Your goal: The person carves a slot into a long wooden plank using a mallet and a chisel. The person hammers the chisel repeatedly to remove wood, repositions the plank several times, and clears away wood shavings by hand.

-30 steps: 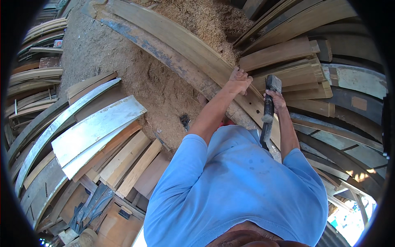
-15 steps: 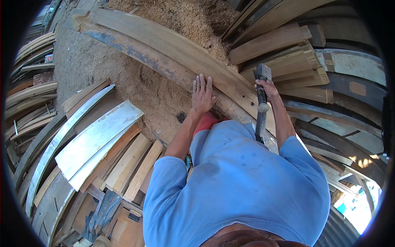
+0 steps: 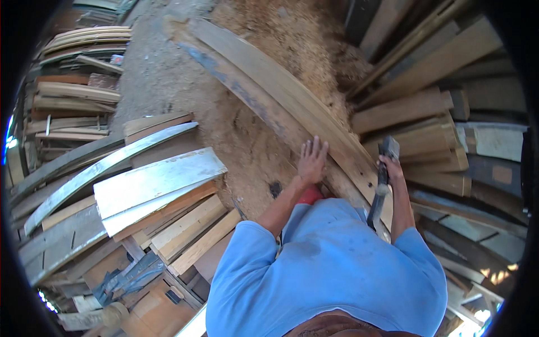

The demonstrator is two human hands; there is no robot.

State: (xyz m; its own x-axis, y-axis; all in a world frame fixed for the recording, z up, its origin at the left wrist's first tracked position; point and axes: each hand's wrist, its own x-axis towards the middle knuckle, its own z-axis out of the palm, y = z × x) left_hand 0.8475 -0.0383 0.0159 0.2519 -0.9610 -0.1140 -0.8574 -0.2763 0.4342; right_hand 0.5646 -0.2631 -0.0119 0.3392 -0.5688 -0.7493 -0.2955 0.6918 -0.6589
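A long pale plank (image 3: 286, 84) lies lengthwise on a worn, blue-stained beam (image 3: 236, 84), running from the far left to close by my body. My left hand (image 3: 313, 161) rests flat with its fingers stretched out, at the near edge of the plank and over the beam. My right hand (image 3: 392, 167) is wrapped round the handle of a long dark planer (image 3: 380, 192) with a grey block at its far end and a pale knob. The planer is over the near end of the plank; whether its sole touches the wood I cannot tell.
Brown shavings (image 3: 306, 45) cover the ground beyond the plank. Stacked boards (image 3: 415, 112) crowd the right side. At the left lie a white-faced board (image 3: 151, 182), loose pale boards (image 3: 193, 227) and a timber pile (image 3: 78, 90). A red patch (image 3: 310, 195) shows beside my left wrist.
The whole view has swung, so plank, hands and planer all sit further right and lower. My left hand stays flat on the wood, and my right still grips the planer.
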